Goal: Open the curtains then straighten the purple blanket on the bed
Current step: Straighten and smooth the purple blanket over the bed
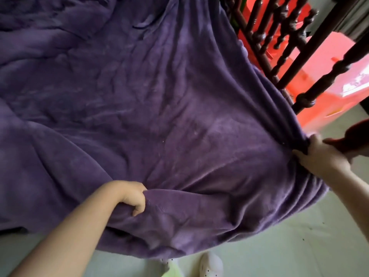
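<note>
The purple blanket (159, 92) covers nearly the whole bed and hangs over its near edge, with many creases. At the right stands a dark wooden railing (283, 37), and behind it red plastic boxes (327, 76); no writing can be read on them. The left hand (133, 196) grips a fold at the near edge, fingers curled around the cloth. The right hand (323, 154) pinches the bunched corner beside the railing.

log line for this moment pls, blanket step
step: straighten purple blanket | left hand: grip on near edge fold | right hand: grip on bunched corner by dark wooden railing | blanket: wrinkled
</note>
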